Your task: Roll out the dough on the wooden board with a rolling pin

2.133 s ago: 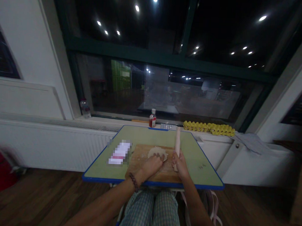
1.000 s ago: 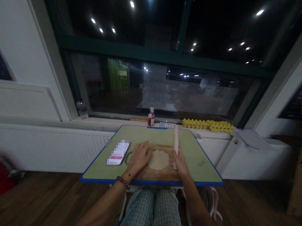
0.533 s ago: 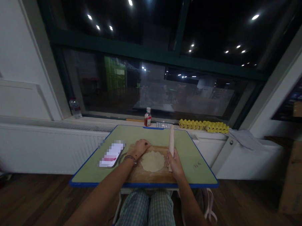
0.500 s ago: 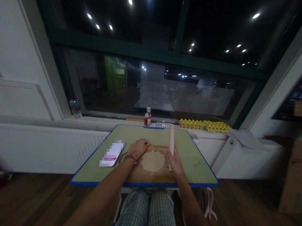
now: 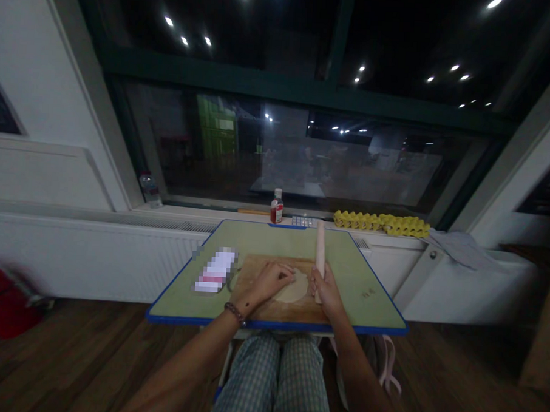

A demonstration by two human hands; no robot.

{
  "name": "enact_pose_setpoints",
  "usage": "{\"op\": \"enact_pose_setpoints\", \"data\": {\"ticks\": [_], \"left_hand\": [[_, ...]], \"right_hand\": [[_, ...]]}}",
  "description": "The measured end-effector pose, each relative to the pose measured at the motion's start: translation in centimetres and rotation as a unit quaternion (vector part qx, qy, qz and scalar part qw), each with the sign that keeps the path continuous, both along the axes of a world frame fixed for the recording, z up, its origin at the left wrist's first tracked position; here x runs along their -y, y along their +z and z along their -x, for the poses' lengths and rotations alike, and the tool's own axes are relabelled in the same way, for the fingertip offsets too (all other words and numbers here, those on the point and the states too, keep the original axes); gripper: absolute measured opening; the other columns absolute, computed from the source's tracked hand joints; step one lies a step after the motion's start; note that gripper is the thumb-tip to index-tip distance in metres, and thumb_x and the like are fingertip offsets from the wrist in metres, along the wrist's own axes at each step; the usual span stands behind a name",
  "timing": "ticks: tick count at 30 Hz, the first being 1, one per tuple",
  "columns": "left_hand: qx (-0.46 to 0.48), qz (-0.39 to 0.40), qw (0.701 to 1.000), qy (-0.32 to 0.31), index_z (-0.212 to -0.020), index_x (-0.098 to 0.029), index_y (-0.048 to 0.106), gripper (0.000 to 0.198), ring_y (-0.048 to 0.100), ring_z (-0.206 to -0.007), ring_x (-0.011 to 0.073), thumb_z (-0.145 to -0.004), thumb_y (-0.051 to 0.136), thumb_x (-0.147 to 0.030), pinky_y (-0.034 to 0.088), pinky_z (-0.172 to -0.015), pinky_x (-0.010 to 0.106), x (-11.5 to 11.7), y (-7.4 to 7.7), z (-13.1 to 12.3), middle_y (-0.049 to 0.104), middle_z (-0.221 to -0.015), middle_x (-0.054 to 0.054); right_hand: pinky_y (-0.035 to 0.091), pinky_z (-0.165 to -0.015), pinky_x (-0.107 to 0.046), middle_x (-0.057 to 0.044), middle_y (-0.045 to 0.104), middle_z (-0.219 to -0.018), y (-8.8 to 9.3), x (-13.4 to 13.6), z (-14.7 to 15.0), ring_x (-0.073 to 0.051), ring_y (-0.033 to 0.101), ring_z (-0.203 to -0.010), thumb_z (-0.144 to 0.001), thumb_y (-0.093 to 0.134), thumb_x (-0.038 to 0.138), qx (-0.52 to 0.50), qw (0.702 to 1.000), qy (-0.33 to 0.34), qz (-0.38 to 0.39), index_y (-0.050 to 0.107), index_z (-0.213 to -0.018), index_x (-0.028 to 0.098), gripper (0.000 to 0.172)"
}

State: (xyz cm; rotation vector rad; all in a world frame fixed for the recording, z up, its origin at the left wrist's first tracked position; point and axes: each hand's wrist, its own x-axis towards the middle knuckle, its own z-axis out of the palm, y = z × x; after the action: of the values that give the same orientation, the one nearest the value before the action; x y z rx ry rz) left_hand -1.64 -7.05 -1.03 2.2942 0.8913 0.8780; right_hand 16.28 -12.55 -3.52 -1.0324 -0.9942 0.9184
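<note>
A flat, pale round of dough (image 5: pixel 297 292) lies on a wooden board (image 5: pixel 257 263). My left hand (image 5: pixel 269 281), with a beaded bracelet at the wrist, reaches over the dough's left side. Its fingers are stretched and slightly bent, with a gap to the thumb; whether the fingertips press on the dough is hard to see. At the dough's right edge, my right hand (image 5: pixel 328 290) is closed round the lower part of a light wooden rolling pin (image 5: pixel 320 247). The pin points away from me, towards the window.
A phone (image 5: pixel 216 270), its screen blurred out, rests on the blue-edged green table (image 5: pixel 363 283), left of the board. Along the windowsill stand a red-labelled bottle (image 5: pixel 277 207), yellow egg trays (image 5: pixel 379 222) and a clear bottle (image 5: pixel 150 191). Below the sill is a radiator (image 5: pixel 94 265).
My left hand has moved from the board's upper left onto the dough's left side. The rolling pin stays in my right hand beside the dough. The whole view has shifted slightly.
</note>
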Motion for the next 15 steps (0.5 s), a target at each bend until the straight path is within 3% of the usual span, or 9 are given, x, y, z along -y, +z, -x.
{"op": "enact_pose_setpoints", "data": {"ticks": [3,6,10,12,13,15], "left_hand": [[-0.005,0.006,1.0,0.02,-0.1,-0.022,0.077,0.024,0.063,-0.115,0.0223,-0.086,0.063,-0.034,0.044,-0.106,0.036,0.8,-0.5,0.9,0.074,-0.115,0.005],[0.01,0.007,0.999,0.051,-0.117,-0.023,0.071,0.032,0.06,-0.118,0.021,-0.089,0.059,-0.033,0.041,-0.11,0.035,1.0,0.6,1.9,0.07,-0.124,0.005],[0.013,-0.053,0.982,0.181,-0.12,-0.023,0.067,0.032,0.054,-0.125,0.0214,-0.093,0.051,-0.028,0.037,-0.113,0.038,1.3,2.8,3.0,0.063,-0.132,0.006],[0.011,-0.121,0.964,0.237,-0.124,-0.023,0.064,0.034,0.046,-0.133,0.0232,-0.093,0.05,-0.028,0.033,-0.115,0.041,1.7,3.8,3.3,0.053,-0.144,0.007],[0.004,-0.154,0.955,0.254,-0.126,-0.023,0.062,0.035,0.041,-0.137,0.0244,-0.094,0.05,-0.028,0.031,-0.116,0.043,1.9,4.3,3.3,0.048,-0.149,0.007],[-0.026,-0.208,0.941,0.265,-0.13,-0.023,0.06,0.037,0.034,-0.141,0.0267,-0.095,0.048,-0.03,0.028,-0.117,0.045,2.2,4.9,3.1,0.038,-0.155,0.009]], "right_hand": [[0.033,-0.035,-0.017,0.014,0.041,-0.052,0.1,0.1,0.2,-0.006,0.037,-0.038,-0.073,0.067,0.059,0.0,1.0,-0.001,0.001,0.041,-0.087,0.026,0.044],[0.033,-0.036,-0.017,0.013,0.044,-0.056,0.0,0.1,0.2,-0.006,0.038,-0.039,-0.076,0.064,0.062,0.007,1.0,0.005,-0.001,0.042,-0.086,0.025,0.044],[0.039,-0.039,-0.022,0.009,0.05,-0.061,0.5,0.4,-0.6,-0.009,0.042,-0.041,-0.084,0.051,0.066,0.094,0.995,0.023,0.014,0.049,-0.092,0.025,0.042],[0.05,-0.053,-0.028,0.002,0.062,-0.073,1.4,0.8,-1.4,-0.014,0.057,-0.056,-0.089,0.048,0.059,0.231,0.972,0.031,0.0,0.056,-0.102,0.023,0.039],[0.054,-0.071,-0.032,-0.003,0.069,-0.09,2.1,1.0,-1.8,-0.018,0.065,-0.077,-0.091,0.048,0.052,0.313,0.949,0.036,-0.024,0.06,-0.111,0.022,0.038],[0.047,-0.098,-0.038,-0.008,0.065,-0.126,3.4,1.5,-2.4,-0.023,0.06,-0.114,-0.093,0.048,0.041,0.46,0.886,0.049,-0.038,0.058,-0.129,0.023,0.041]]}}
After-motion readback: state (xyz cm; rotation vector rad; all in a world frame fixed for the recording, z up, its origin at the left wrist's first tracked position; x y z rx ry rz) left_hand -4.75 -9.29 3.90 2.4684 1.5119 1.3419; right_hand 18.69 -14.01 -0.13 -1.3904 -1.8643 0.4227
